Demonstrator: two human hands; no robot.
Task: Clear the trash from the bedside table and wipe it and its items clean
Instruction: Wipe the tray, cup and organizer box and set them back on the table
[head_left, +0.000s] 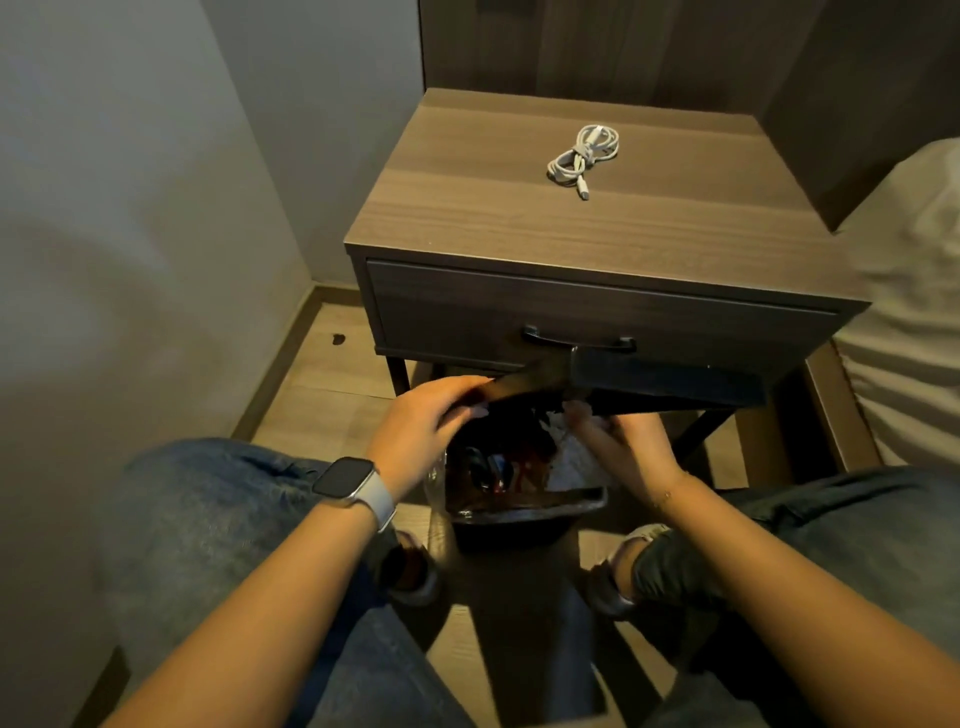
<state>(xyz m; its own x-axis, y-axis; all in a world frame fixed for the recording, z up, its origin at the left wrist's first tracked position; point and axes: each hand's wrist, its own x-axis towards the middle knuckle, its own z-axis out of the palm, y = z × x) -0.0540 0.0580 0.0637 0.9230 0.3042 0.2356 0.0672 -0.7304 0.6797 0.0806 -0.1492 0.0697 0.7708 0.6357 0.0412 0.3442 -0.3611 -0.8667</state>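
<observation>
Left hand (423, 415) grips the dark flap (524, 384) of the trash bin (519, 525) on the floor below the bedside table (467, 218). Right hand (618, 441) is curled inside the bin's mouth; whether it holds the crumpled white trash (576, 457) cannot be told. Only a coiled white cable (584, 156) lies on the tabletop. Risk: the bin stands tight between the shoes (618, 587); a careless pull could tip it and spill its contents.

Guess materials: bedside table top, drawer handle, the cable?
Bedside table: looks like matte wood-grain laminate or veneer, going by the straight printed-looking grain bands. Drawer handle: dark, probably painted metal; too dim to confirm. Cable: white plastic-sheathed, smooth, coiled.
</observation>
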